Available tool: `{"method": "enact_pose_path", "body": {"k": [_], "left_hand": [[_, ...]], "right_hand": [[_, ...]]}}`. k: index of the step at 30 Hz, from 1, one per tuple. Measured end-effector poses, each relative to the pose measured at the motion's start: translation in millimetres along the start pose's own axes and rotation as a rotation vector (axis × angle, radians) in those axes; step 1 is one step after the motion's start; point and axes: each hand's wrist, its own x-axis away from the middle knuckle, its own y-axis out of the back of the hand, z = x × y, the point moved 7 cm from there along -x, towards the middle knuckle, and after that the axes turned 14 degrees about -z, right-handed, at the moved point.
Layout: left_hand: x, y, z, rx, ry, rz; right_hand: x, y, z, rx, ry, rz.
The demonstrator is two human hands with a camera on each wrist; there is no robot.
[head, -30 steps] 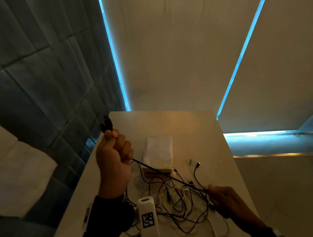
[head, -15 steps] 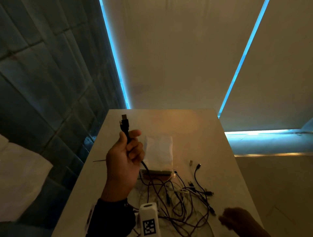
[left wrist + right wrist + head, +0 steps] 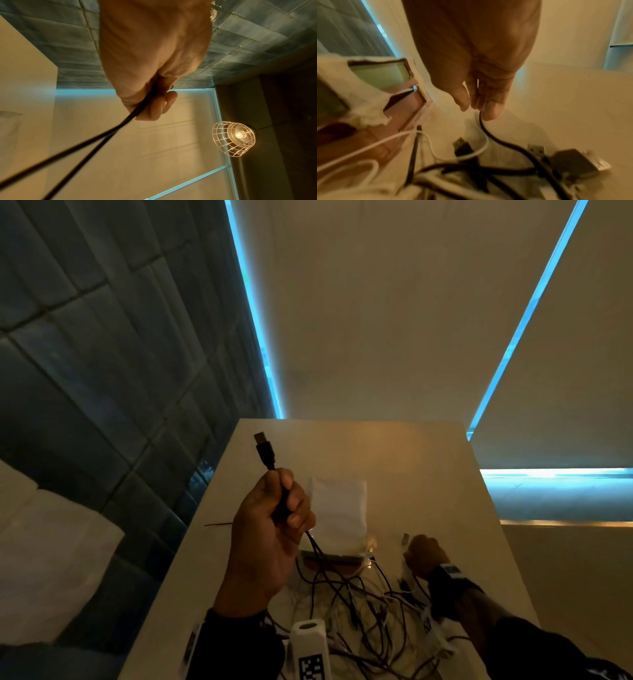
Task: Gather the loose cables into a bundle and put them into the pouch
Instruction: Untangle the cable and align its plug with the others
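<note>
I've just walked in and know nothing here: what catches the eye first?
The raised left hand gripping a black USB cable, plug up. Below it, a tangle of cables sprawls over the table, with the right hand pinching another black cable near the white pouch.

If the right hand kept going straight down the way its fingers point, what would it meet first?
Probably the black cable at the fingertips of the right hand, then the bare table just beyond; depth is unclear.
</note>
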Motion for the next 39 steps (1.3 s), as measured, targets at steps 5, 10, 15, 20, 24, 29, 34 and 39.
{"method": "enact_pose_path", "body": {"k": [5,10,15,20,24,29,34,39], "left_hand": [[-5.5,3.9,1.7,-0.018,0.001,-0.025],[-9.8,8.2,6.9,-0.069,-0.009,-0.059],[-11.4,15.1,10.3,-0.105,-0.023,-0.121],[-10.8,14.5,17.9,-0.239,-0.069,-0.164],[-6.9,8.7,20.0,-0.387,-0.135,-0.160],[-0.5,0.7,20.8,-0.512,-0.189,-0.129],[6.0,-3.2,21.5,-0.573,-0.239,-0.066],[9.1,3.2,13.2,-0.592,-0.337,-0.132]], "right_hand": [[2.8,-19.7,-2.7,0.110,-0.005,0.017],[6.1,-27.7,-3.2,0.102,0.009,0.056],[11.1,6.8,13.2,-0.308,0.054,-0.213],[50.4,80.1,64.1,-0.994,0.121,-0.305],[101.7,135.1,119.8,-1.245,0.364,-0.194],[151.4,161.7,158.5,-1.261,0.533,-0.108],[172.8,160.9,174.8,-1.156,0.624,-0.149],[178.1,156.4,178.2,-1.115,0.622,-0.211]]}}
